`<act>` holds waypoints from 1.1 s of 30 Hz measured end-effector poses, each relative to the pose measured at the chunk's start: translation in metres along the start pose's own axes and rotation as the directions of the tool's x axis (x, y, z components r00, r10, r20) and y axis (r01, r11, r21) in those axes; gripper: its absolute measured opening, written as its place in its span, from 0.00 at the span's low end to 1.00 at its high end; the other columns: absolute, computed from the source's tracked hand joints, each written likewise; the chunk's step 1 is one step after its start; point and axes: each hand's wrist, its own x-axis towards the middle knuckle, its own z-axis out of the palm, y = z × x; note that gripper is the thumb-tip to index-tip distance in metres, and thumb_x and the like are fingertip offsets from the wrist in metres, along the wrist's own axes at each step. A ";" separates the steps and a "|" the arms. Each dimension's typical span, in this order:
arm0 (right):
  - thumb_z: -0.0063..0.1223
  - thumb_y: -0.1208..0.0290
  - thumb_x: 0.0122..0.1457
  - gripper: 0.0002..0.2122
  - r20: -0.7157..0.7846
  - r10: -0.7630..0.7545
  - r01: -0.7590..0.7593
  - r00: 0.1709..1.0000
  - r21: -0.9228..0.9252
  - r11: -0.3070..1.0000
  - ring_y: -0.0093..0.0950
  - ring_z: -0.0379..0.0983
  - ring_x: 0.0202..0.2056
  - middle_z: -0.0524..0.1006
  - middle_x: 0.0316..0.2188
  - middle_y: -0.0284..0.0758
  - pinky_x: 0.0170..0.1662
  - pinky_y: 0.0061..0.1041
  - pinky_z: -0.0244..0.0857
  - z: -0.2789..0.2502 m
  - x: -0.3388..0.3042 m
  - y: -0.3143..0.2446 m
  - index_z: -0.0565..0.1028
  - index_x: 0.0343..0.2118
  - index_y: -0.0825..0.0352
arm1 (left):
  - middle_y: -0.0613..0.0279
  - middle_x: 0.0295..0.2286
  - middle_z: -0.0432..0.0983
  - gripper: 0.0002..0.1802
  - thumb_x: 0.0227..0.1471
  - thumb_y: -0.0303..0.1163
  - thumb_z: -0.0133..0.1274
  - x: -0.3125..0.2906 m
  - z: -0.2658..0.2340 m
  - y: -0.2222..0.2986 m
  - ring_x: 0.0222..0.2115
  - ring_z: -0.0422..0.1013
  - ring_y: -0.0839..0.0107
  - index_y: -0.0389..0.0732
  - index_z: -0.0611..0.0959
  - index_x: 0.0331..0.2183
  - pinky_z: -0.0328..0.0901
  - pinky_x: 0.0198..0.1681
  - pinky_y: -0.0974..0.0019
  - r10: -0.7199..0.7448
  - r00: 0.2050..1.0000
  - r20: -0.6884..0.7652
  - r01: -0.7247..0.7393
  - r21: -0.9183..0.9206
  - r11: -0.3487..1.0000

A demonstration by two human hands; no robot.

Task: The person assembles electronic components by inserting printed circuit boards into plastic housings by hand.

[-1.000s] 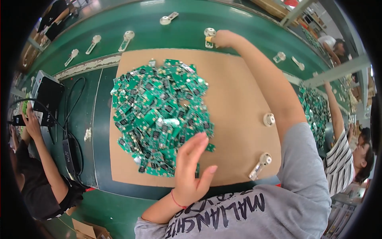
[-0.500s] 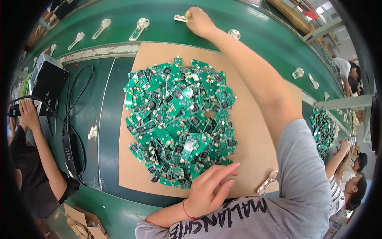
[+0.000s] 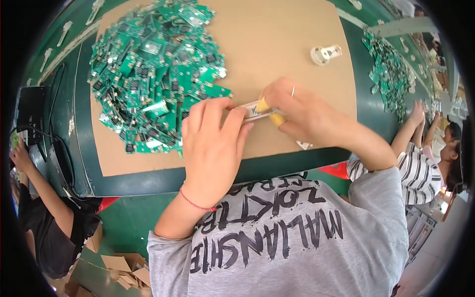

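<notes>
Clamping the part [image 3: 254, 110] at 2 ends with my left hand [image 3: 210, 141] and right hand [image 3: 309, 115], presumably for steadiness, I hold it right of the boards [image 3: 153, 74].

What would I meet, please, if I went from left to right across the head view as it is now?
Black box, black adapter, near board pile, left hand, held white part, right hand, far board pile.

Large black lettering [image 3: 284, 238], across grey T-shirt [image 3: 326, 267]
</notes>
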 end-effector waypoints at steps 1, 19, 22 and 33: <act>0.50 0.83 0.41 0.17 -0.008 0.008 -0.008 1.000 -0.013 1.000 0.38 0.65 0.40 0.68 0.35 0.40 0.44 0.32 0.61 0.009 -0.012 -0.003 0.67 0.38 0.69 | 0.63 0.34 0.66 0.12 0.39 0.29 0.57 -0.003 0.004 0.004 0.39 0.62 0.63 0.41 0.76 0.31 0.57 0.39 0.62 0.008 1.000 0.011 -0.008 0.006 1.000; 0.51 0.82 0.45 0.11 -0.272 0.022 -0.026 0.962 -0.011 1.000 0.31 0.68 0.38 0.71 0.29 0.33 0.50 0.35 0.56 0.055 -0.051 -0.004 0.71 0.34 0.66 | 0.67 0.31 0.71 0.15 0.38 0.23 0.53 0.026 0.003 -0.028 0.35 0.64 0.66 0.44 0.78 0.34 0.59 0.38 0.64 0.182 0.983 0.025 -0.183 0.242 0.953; 0.49 0.80 0.49 0.07 -0.351 0.047 0.000 0.935 0.133 0.991 0.30 0.68 0.35 0.71 0.25 0.32 0.48 0.33 0.57 0.052 -0.049 -0.006 0.71 0.33 0.66 | 0.68 0.27 0.70 0.12 0.38 0.23 0.53 0.034 -0.002 -0.026 0.34 0.65 0.67 0.44 0.79 0.30 0.58 0.37 0.66 0.194 0.972 0.134 -0.226 0.280 0.933; 0.42 0.78 0.53 0.03 -0.257 0.293 -0.134 0.921 0.498 0.857 0.19 0.62 0.20 0.67 0.16 0.31 0.27 0.20 0.57 0.024 -0.048 -0.031 0.69 0.27 0.70 | 0.62 0.30 0.73 0.09 0.43 0.21 0.54 0.002 0.011 0.035 0.28 0.67 0.74 0.40 0.81 0.31 0.61 0.27 0.74 -0.120 0.993 -0.022 0.084 -0.595 0.799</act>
